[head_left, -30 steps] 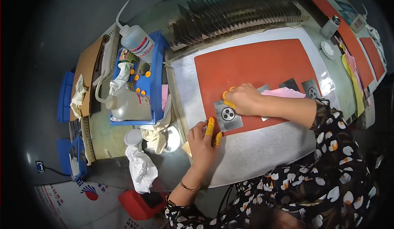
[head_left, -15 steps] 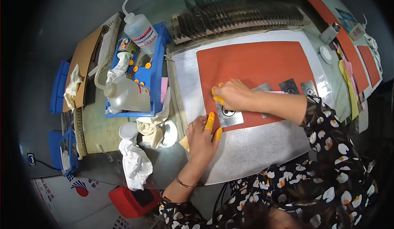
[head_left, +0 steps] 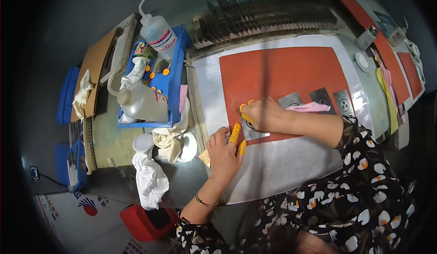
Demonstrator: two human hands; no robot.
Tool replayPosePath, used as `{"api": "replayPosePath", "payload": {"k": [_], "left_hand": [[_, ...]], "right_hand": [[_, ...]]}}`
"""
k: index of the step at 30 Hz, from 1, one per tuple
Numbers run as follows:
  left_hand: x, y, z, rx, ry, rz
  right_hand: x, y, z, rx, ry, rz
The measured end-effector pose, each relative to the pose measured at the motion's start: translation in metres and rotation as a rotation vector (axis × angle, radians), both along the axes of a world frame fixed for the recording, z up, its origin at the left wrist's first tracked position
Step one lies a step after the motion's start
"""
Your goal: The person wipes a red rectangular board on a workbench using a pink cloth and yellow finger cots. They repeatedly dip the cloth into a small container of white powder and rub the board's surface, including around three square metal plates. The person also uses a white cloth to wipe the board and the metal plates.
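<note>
My right hand point(head_left: 260, 114), with yellow finger cots on its fingers, is curled over a grey metal plate point(head_left: 259, 135) with a dark round pattern. The plate lies at the front left of the red mat point(head_left: 282, 70). Whatever its fingertips may grip is hidden. My left hand point(head_left: 224, 151) rests just left of the plate. Its thumb and index finger, also in yellow cots, are stretched out and apart. A tan scrap point(head_left: 205, 157) pokes out beside this hand. Beyond my right forearm lie a pink cloth point(head_left: 311, 107) and more grey plates point(head_left: 344, 101).
To the left stands a blue tray point(head_left: 175, 85) with two plastic squeeze bottles point(head_left: 159, 38) and yellow finger cots. White cloths point(head_left: 150, 181) and a round lid point(head_left: 187, 148) lie nearer. A rack of thin plates point(head_left: 268, 24) stands behind the mat. A small bottle point(head_left: 366, 38) stands right.
My right hand has shifted slightly right and toward me over the plate. Its forearm has dropped, uncovering more of the pink cloth. The left hand has barely moved. A dark vertical band now crosses the view.
</note>
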State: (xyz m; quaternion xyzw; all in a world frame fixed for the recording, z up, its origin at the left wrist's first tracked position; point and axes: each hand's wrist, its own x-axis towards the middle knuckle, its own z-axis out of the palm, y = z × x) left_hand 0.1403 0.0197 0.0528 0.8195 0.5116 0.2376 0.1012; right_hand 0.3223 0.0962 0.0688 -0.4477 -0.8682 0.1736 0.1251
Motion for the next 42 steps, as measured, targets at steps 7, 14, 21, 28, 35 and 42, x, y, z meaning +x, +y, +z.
{"api": "replayPosePath", "payload": {"k": [7,14,21,28,35,42], "left_hand": [[-0.007,-0.003,-0.003,-0.006,-0.043,0.061],[-0.011,-0.005,-0.008,0.011,-0.106,0.051],[-0.012,-0.004,-0.011,-0.047,-0.157,0.02],[-0.008,-0.002,-0.01,0.006,-0.127,0.005],[-0.009,-0.003,-0.008,-0.014,-0.092,0.028],[-0.012,-0.003,-0.011,0.017,-0.115,0.025]], "right_hand": [[0.013,-0.006,-0.001,-0.019,0.011,0.079],[0.027,-0.03,-0.004,-0.044,-0.036,0.187],[0.004,-0.034,-0.003,0.005,-0.038,0.2],[-0.009,-0.034,-0.001,0.051,0.047,0.249],[-0.011,-0.041,-0.004,0.004,0.05,0.216],[0.032,-0.053,0.01,-0.084,0.004,0.138]]}}
